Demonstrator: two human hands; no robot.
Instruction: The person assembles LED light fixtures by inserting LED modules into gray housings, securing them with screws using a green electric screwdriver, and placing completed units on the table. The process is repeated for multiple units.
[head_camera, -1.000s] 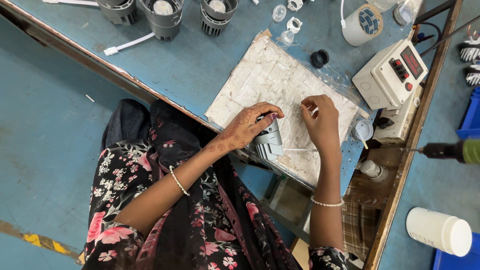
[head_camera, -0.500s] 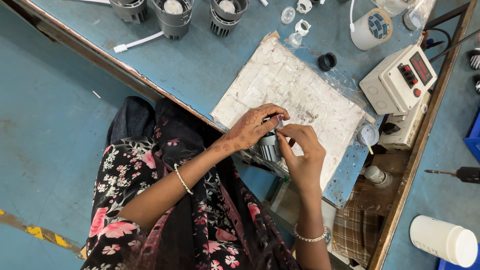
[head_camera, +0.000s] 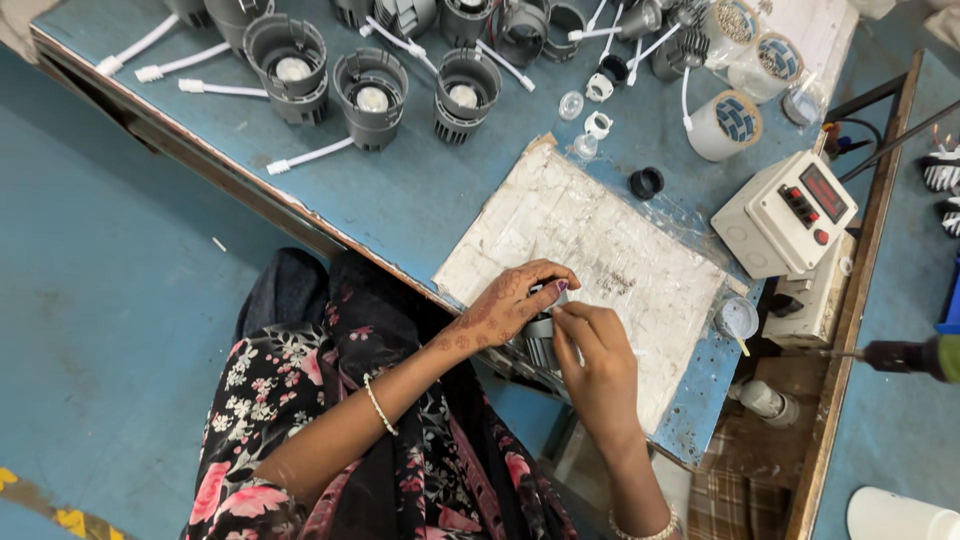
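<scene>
Sitting at the tabletop (head_camera: 420, 200), the person holds a small finned grey housing (head_camera: 541, 340) over the near edge of the white mat (head_camera: 610, 260). Left hand (head_camera: 510, 305) grips it from above, fingers clamped around its top; right hand (head_camera: 595, 365) comes in from the near side, thumb and forefinger pinched together at its rim, on something too small to make out. This looks like a fitting step, seating a small part or wire into the housing. Next it likely needs a steady hold and fine pressing. Beyond the mat's far edge stand more housings (head_camera: 372, 98) and a control box (head_camera: 785, 212).
</scene>
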